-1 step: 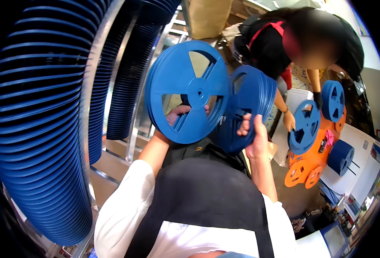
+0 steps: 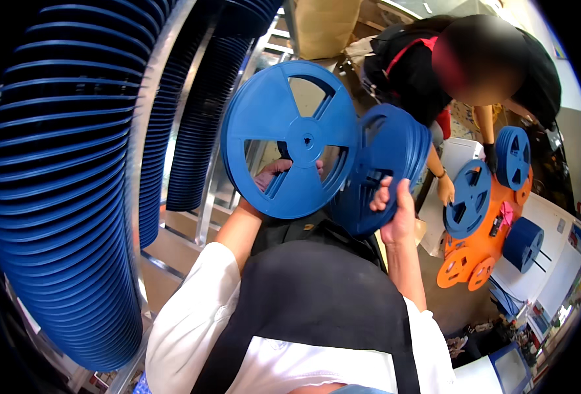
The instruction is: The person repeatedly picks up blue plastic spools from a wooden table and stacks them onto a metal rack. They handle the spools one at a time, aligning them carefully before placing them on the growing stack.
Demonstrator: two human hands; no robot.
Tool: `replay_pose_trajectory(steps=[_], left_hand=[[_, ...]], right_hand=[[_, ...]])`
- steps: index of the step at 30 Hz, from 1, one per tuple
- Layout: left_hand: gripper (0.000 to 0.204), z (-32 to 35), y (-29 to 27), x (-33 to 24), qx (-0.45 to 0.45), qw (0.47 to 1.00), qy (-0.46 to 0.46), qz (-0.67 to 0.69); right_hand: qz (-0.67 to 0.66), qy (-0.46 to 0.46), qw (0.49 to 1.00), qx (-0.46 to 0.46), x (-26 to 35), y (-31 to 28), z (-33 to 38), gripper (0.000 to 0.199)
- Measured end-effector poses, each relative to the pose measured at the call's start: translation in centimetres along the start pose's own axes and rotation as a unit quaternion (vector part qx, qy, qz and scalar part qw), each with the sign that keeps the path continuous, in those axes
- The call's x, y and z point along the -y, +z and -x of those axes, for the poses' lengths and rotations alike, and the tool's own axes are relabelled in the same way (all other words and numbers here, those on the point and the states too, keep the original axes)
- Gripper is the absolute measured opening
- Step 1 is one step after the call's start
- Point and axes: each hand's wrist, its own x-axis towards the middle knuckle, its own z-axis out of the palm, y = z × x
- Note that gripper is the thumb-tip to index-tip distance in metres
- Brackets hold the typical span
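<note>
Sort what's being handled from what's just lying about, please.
In hand:
round blue plastic-looking reels, held by the left hand
second round blue reel stack, at the right hand

Just nearby:
ridged blue column
silver metal rack
flat orange panel

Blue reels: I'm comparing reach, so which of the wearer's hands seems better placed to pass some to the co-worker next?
Right, probably: the right hand is at the reel stack nearer the co-worker's hand, while the left hand shows through openings in the farther stack.
</note>
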Motion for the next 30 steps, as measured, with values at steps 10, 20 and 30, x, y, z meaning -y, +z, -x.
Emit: replay_pose_trajectory(steps=[10, 20, 30], left_hand=[[0.073, -0.1, -0.2, 0.0, 0.135, 0.989, 0.061, -0.022], [0.08, 4.5, -2.4, -1.1, 0.074, 0.983, 0.157, -0.057], [0.061, 6.7, -1.0, -1.5, -0.072, 0.978, 0.182, -0.076]], right_hand=[[-0.12, -0.075, 0.983, 0.121, 1.2, -4.3, 0.4, 0.051], [-0.205, -0.091, 0.958, 0.177, 1.2, -6.2, 0.0, 0.047], [-0.266, -0.096, 0.944, 0.171, 1.6, -5.6, -0.3, 0.043]])
